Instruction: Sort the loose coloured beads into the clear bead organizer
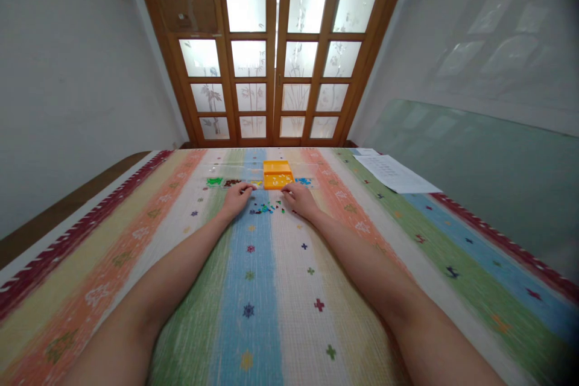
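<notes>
An orange box (278, 166) stands open on the table, its lid raised at the back and small white pieces lying in its front half. My left hand (237, 198) is just left of it, fingers drawn together beside a clear compartment with yellow pieces (257, 183). At the box's front right corner is my right hand (300, 198), its fingers curled together. Anything pinched in either hand is too small to make out. Between my hands and nearer to me lies a scatter of small blue, green and dark pieces (266, 208).
Left of the orange box are clear compartments with green pieces (214, 181) and dark brown pieces (232, 183). Blue pieces (303, 181) sit in another on its right. Printed paper sheets (394, 172) lie at the far right on the striped tablecloth (248, 338).
</notes>
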The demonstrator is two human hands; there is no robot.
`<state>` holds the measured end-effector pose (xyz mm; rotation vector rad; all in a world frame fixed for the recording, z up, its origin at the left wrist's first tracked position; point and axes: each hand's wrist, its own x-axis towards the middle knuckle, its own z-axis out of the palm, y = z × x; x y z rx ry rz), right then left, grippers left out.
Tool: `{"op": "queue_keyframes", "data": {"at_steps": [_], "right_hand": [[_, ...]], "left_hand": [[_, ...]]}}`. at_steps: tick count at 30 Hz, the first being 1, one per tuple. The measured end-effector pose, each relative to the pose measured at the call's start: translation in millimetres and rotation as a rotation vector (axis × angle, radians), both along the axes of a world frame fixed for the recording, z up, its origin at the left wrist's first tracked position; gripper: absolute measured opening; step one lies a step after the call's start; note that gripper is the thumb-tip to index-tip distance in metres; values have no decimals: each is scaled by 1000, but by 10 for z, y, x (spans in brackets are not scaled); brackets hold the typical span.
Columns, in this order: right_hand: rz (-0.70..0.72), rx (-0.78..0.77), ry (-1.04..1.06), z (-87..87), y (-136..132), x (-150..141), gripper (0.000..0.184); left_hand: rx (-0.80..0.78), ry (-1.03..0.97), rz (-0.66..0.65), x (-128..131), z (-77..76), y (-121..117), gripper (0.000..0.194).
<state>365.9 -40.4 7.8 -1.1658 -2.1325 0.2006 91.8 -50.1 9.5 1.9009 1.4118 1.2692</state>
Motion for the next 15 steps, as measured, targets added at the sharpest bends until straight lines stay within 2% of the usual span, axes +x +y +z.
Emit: {"op": "queue_keyframes", "data": {"at_steps": [4, 9, 15], "right_hand": [[48, -10, -32, 47, -63, -38, 19], [58, -40, -57, 33, -52, -31, 19], [62, -38, -47, 12, -37, -34, 18]], "left_hand": [[-125, -330, 86, -166, -73, 160, 25], [-216, -677, 110, -355, -85, 275, 32], [-272, -802, 101, -413, -37, 278, 33]]}}
